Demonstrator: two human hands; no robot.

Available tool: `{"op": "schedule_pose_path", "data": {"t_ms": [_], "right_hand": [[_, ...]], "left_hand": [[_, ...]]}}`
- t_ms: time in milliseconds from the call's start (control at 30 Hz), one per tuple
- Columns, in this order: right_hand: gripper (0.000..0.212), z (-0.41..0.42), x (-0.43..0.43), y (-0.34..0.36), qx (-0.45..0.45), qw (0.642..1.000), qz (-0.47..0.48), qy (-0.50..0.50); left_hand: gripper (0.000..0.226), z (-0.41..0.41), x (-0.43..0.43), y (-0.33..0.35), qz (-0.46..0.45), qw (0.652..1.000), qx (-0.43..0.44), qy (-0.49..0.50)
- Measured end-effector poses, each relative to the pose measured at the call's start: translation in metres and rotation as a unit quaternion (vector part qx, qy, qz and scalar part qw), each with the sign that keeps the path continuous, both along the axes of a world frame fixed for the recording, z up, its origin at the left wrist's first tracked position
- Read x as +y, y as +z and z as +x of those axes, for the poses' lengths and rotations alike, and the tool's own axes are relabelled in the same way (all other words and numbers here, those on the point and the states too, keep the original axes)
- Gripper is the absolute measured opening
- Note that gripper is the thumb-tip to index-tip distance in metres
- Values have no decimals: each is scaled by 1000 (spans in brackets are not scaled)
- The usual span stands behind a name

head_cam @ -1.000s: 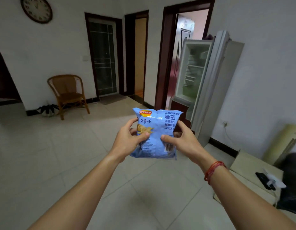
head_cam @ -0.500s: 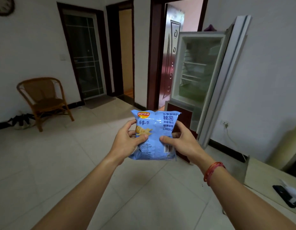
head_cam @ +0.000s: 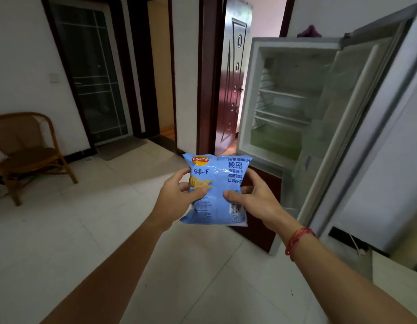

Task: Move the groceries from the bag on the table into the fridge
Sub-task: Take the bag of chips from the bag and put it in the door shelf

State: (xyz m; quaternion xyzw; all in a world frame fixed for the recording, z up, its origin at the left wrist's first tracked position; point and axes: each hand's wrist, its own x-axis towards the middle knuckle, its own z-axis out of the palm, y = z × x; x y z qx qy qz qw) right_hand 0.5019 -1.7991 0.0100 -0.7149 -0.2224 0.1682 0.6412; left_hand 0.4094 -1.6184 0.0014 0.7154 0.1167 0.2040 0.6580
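Head view: chip bag [head_cam: 216, 188] gripped between left hand [head_cam: 177, 197] and right hand [head_cam: 254, 197].

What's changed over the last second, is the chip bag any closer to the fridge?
Yes. The person has walked toward the open fridge, which now fills the right of the view; the wicker chair has slid left and the wall clock is out of frame. Unchanged: left hand and right hand grip the chip bag.

I count one blue crisp bag [head_cam: 215, 190], held by two hands: left hand [head_cam: 177, 198], right hand [head_cam: 257, 198]. One fridge [head_cam: 289, 99] with its door open; I make out three wire shelves inside. One wicker chair [head_cam: 25, 150]. One red cord bracelet [head_cam: 296, 239].
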Motion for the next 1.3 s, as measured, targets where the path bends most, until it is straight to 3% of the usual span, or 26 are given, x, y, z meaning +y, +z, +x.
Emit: {"op": "schedule_pose_path", "data": {"t_ms": [633,1033,1300], "right_hand": [[69,264,185,-10,-21,992,4,-123],[70,385,159,-15,-16,972,1,-233],[64,479,127,-9,-21,954,56,-294]], "left_hand": [[45,307,208,-7,19,989,-19,-143],[52,471,186,-12,-42,959,-22,-281],[51,597,163,5,-27,935,1,-352]]}}
